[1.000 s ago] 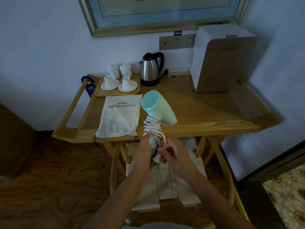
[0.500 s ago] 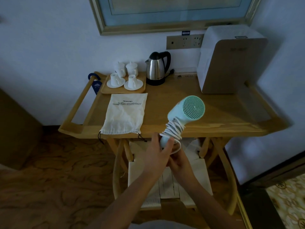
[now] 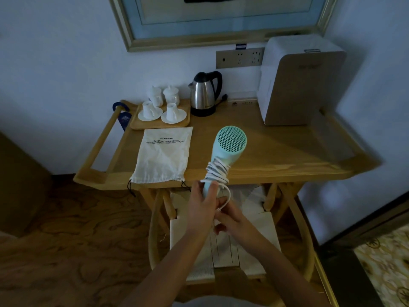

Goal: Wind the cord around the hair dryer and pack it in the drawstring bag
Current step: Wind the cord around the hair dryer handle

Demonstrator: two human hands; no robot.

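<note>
Dryer (image 3: 230, 145) mint green, white cord (image 3: 215, 171) coiled round handle, held just off table's (image 3: 276, 156) front edge. I see left hand (image 3: 202, 203) gripping handle, right hand (image 3: 230, 218) pinching cord end. Drawstring bag (image 3: 163, 154) flat at front-left edge; tabletop right of it bare.

Item count: one hair dryer (image 3: 230, 144), one drawstring bag (image 3: 162, 156), one kettle (image 3: 204, 93), four white cups (image 3: 164, 102), two saucers (image 3: 173, 116), one wooden tray (image 3: 184, 124), two hands (image 3: 202, 207).
</note>
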